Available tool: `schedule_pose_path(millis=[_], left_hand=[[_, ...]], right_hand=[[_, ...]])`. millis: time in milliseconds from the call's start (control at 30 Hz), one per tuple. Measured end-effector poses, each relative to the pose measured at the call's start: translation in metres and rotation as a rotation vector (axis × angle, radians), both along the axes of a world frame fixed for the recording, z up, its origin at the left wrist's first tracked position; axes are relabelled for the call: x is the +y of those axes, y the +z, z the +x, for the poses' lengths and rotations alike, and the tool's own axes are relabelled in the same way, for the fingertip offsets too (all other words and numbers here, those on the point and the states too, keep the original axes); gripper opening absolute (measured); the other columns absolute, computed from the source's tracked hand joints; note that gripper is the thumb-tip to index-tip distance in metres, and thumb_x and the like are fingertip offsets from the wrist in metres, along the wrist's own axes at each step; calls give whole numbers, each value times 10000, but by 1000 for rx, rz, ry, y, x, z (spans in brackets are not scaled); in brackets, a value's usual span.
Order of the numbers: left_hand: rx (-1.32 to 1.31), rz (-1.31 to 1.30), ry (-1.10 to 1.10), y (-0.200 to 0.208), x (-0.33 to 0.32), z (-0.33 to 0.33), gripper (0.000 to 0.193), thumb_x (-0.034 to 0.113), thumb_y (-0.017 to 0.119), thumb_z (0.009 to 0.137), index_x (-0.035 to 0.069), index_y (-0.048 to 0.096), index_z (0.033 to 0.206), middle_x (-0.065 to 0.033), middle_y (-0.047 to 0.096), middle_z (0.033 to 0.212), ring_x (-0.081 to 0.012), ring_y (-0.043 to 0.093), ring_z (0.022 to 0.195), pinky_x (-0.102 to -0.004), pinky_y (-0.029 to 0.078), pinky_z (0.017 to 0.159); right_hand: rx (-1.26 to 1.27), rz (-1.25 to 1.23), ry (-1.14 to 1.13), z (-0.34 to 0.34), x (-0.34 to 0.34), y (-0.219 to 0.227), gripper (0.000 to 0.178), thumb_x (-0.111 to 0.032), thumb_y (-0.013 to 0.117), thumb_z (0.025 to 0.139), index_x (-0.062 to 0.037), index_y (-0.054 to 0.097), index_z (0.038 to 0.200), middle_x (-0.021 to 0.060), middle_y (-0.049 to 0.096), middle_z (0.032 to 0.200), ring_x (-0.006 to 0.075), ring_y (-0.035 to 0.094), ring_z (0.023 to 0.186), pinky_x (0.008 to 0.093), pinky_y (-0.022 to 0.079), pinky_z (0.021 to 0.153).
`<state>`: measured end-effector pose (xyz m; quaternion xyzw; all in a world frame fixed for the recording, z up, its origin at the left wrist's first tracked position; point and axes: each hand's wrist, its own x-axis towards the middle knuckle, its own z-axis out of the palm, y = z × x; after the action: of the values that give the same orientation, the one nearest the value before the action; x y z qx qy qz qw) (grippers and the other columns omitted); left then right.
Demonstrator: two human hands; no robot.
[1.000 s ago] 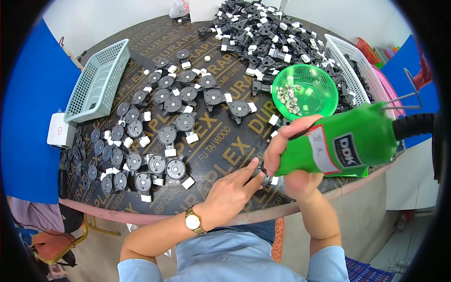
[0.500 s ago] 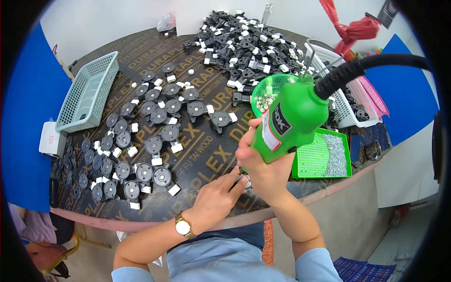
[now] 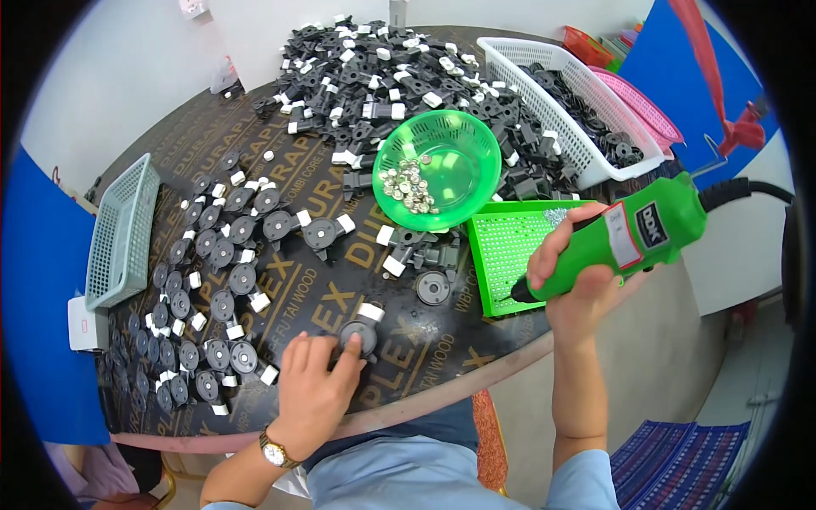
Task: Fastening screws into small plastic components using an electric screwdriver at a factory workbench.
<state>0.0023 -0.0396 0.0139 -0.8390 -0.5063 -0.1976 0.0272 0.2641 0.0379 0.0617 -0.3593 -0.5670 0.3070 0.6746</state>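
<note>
My right hand (image 3: 582,285) is wrapped round a green electric screwdriver (image 3: 625,242). The tool is tilted, its dark tip at the near edge of a green perforated tray (image 3: 501,255) of small silvery screws (image 3: 557,218). Near the table's front, my left hand (image 3: 314,378) grips the left side of a black round plastic part with a white tab (image 3: 361,336), thumb on its disc; the other fingertips are partly hidden. A lone black disc part (image 3: 433,288) lies between the hands. Similar parts with white tabs (image 3: 242,278) spread over the table's left side.
A green round basket (image 3: 476,140) holds small shiny metal pieces (image 3: 410,187). Behind it rises a heap of black and white parts (image 3: 408,72). A white basket (image 3: 565,64) of black parts stands back right, a pale green basket (image 3: 123,234) far left. The tool's cable (image 3: 748,189) runs right.
The screwdriver has swung right and down, away from the spot before me, to the green tray. My left hand has moved left with a black round part. The view has shifted right.
</note>
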Motion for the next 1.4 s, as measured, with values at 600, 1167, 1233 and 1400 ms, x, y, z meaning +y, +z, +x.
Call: schedule_pose_path(millis=[600, 1167, 1233, 1400], left_hand=[[-76, 0, 5, -4, 6, 1, 251, 137, 745, 662, 58, 582, 835, -41, 414, 705, -213, 446, 650, -328, 344, 587], [-283, -110, -83, -13, 13, -4, 264, 111, 704, 717, 71, 601, 957, -110, 549, 1182, -258, 562, 1036, -336, 466, 768], [-283, -84, -103, -17, 14, -4, 247, 146, 693, 730, 81, 606, 952, -106, 554, 1175, -252, 559, 1044, -330, 467, 768], [-268, -7, -83, -22, 14, -5, 244, 144, 688, 724, 71, 609, 943, -111, 556, 1166, -266, 550, 1051, -346, 467, 766]], right_hand=[[72, 32, 138, -8, -2, -13, 718, -525, 687, 729, -4, 405, 1134, 47, 519, 630, 91, 469, 498, 198, 334, 446], [124, 68, 112, -33, -2, 32, 770, -704, 498, 737, -34, 406, 1106, 17, 417, 608, 97, 387, 442, 224, 338, 403], [189, -5, 240, -58, -4, 31, 828, -692, 575, 692, 9, 403, 1097, 59, 505, 594, 116, 482, 457, 221, 396, 398], [167, -81, 410, -103, 0, 19, 839, -660, 629, 677, 12, 391, 1119, 67, 524, 623, 111, 492, 495, 213, 399, 434]])
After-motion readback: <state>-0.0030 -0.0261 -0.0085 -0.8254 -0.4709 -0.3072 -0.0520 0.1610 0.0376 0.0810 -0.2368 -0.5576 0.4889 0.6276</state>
